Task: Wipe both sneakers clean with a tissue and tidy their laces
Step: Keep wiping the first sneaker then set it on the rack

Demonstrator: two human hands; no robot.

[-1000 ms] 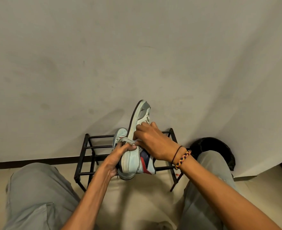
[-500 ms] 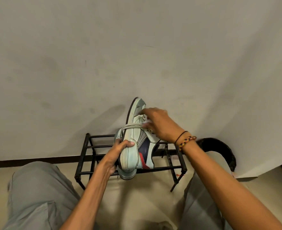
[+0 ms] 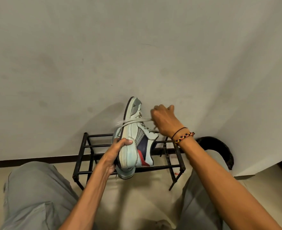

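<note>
Nearest to you are your two knees in grey trousers (image 3: pixel 37 196), one at each lower side, with your forearms reaching out between them over the pale floor (image 3: pixel 137 205). Your left hand (image 3: pixel 115 153) grips the pair of sneakers (image 3: pixel 130 156) by the heel end, fingers curled round the back and the thumb lying across the side of the nearer shoe. You hold the two shoes pressed together on edge, soles to your left, toes pointing up and away toward the wall; the nearer one shows its pale side with a dark blue and red panel, and only the rim of the second peeks out behind it. They hang just above the front rail of the black metal shoe rack (image 3: pixel 87 155), which stands on the floor against the wall. Your right hand (image 3: pixel 163 120), wearing a braided wristband (image 3: pixel 185 138) and a thin black cord, is up beside the toe half of the shoes, fingers closed on the white lace (image 3: pixel 133 121), pulled taut across the pair and blurred at its left end. To the right of the rack sits a dark curved object (image 3: pixel 220 150), half hidden by your right knee. Behind everything rises the plain grey wall (image 3: pixel 137 47)
</note>
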